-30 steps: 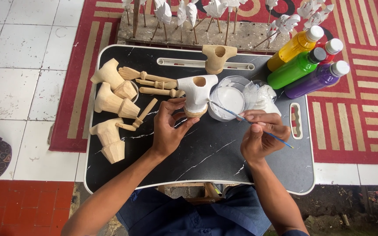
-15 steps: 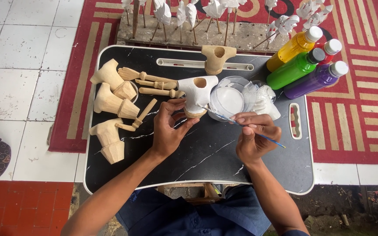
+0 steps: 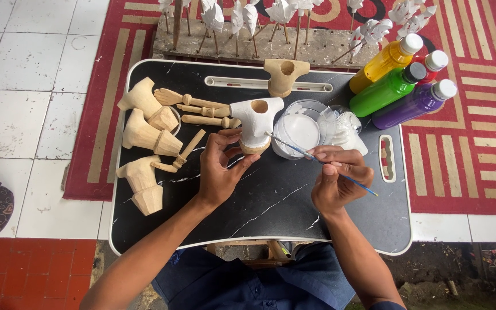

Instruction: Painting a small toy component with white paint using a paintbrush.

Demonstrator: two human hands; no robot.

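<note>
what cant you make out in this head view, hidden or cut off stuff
1. Near side of the white-painted wooden torso: left hand covers its base.
2. Brush tip: too fine to tell if it touches.
3. Painted figures on sticks: cut off by the top edge.
4. Red bottle: mostly behind the green bottle.

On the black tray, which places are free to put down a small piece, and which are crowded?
Bare: the near strip of the black tray, in front of both hands, and the patch between the left hand and the right hand. Crowded: the left side with the unpainted wooden pieces, and the far right by the paint bowl and the paint bottles.
</note>
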